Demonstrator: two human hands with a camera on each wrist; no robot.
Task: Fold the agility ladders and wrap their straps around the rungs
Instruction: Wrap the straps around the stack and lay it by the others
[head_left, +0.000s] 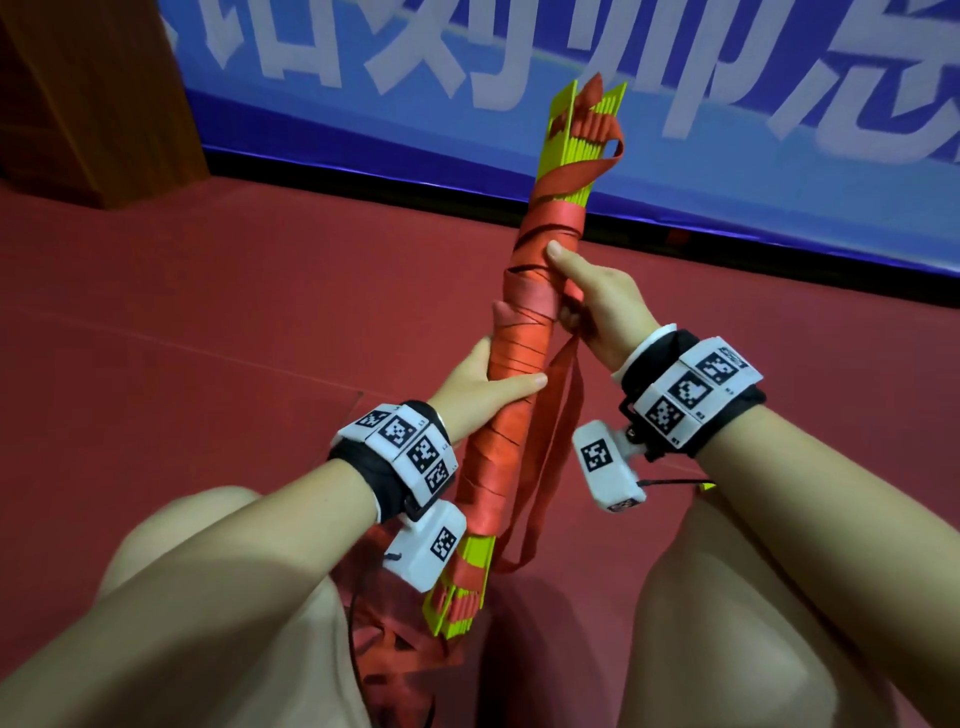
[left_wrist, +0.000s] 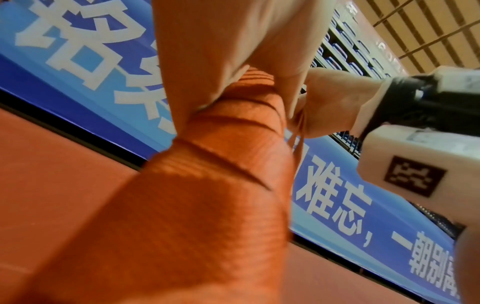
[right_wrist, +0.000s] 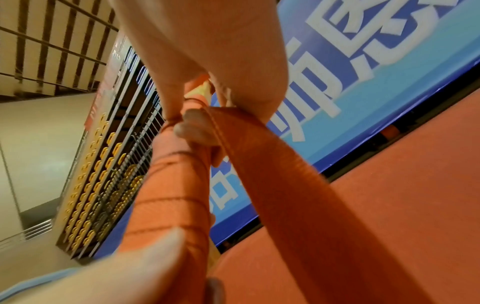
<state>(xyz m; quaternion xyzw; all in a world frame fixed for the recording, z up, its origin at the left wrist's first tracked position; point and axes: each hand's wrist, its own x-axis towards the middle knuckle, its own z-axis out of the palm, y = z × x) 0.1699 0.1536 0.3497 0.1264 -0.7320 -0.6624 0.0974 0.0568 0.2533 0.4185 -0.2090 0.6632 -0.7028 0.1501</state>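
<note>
A folded agility ladder (head_left: 524, 332) stands tilted in front of me, its yellow rungs (head_left: 582, 140) stacked and bound by many turns of orange-red strap. My left hand (head_left: 483, 379) grips the wrapped bundle (left_wrist: 213, 164) at its lower middle, thumb across the front. My right hand (head_left: 587, 296) grips it higher up, thumb pressed on the wrap, fingers curled round the bundle (right_wrist: 176, 176) and the loose strap (right_wrist: 272, 164). That loose strap (head_left: 556, 441) hangs in a loop between my hands down toward my knees. A short strap end (head_left: 597, 161) sticks out near the top.
I sit on a red floor (head_left: 208, 322) with my knees (head_left: 753, 597) either side of the bundle. More red strap (head_left: 395, 654) lies heaped under its lower end. A blue banner (head_left: 727, 104) with white characters runs along the back, a wooden panel (head_left: 93, 93) at far left.
</note>
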